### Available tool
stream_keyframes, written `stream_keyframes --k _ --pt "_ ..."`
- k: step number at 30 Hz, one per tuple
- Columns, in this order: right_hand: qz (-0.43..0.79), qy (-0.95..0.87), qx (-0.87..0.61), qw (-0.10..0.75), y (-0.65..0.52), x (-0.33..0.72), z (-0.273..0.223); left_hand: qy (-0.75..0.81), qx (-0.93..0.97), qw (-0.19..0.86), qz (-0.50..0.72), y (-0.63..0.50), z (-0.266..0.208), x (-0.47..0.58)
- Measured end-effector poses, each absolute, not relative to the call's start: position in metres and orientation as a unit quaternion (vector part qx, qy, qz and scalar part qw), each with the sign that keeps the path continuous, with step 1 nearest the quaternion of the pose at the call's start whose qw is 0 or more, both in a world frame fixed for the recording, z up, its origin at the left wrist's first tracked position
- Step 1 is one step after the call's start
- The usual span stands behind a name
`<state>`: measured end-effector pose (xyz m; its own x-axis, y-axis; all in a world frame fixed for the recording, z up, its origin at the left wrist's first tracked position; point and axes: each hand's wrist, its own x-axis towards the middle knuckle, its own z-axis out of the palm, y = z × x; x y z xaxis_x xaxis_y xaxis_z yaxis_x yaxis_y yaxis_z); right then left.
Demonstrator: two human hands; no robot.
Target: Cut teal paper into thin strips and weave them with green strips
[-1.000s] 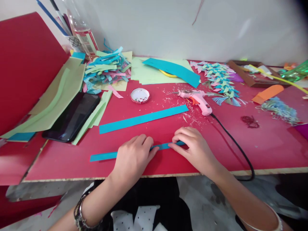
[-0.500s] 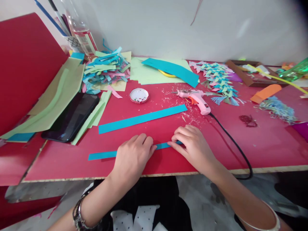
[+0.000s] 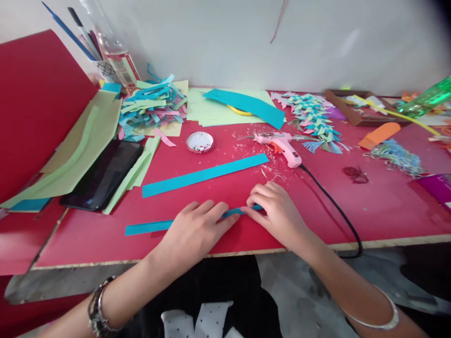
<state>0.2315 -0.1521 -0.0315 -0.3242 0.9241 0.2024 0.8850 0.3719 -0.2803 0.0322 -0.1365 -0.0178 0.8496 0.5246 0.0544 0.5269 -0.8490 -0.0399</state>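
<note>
Compared with the earlier frame, the left hand (image 3: 201, 227) is shifted right along the narrow blue strip (image 3: 150, 227), and its thumb is brought close to the right hand (image 3: 277, 213). By the right grip the strip is pinched between thumb and forefinger near its right end; by the left grip it is held between thumb and fingers. It is held at the near side of the red desk (image 3: 105, 241), with a wider blue strip (image 3: 204, 176) laid flat just beyond. Farther off, a pink glue gun (image 3: 283, 144) is seen lying right of a white lid (image 3: 199, 142)
</note>
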Motion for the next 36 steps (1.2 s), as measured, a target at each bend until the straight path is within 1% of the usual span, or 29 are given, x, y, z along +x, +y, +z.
stream_keyframes --k 8,16,26,36 --pt "0.043 -0.797 -0.576 0.177 -0.154 0.226 -0.032 -0.279 -0.960 0.007 -0.017 -0.136 -0.017 0.033" --pt "0.076 -0.810 -0.550 0.187 -0.153 0.238 -0.032 -0.291 -0.957 -0.010 -0.019 -0.136 -0.016 0.033" --pt "0.107 -0.788 -0.571 0.205 -0.157 0.273 -0.029 -0.297 -0.955 -0.018 -0.013 -0.135 -0.015 0.033" --pt "0.079 -0.759 -0.606 0.226 -0.162 0.286 -0.034 -0.308 -0.950 -0.039 -0.003 -0.135 -0.011 0.032"
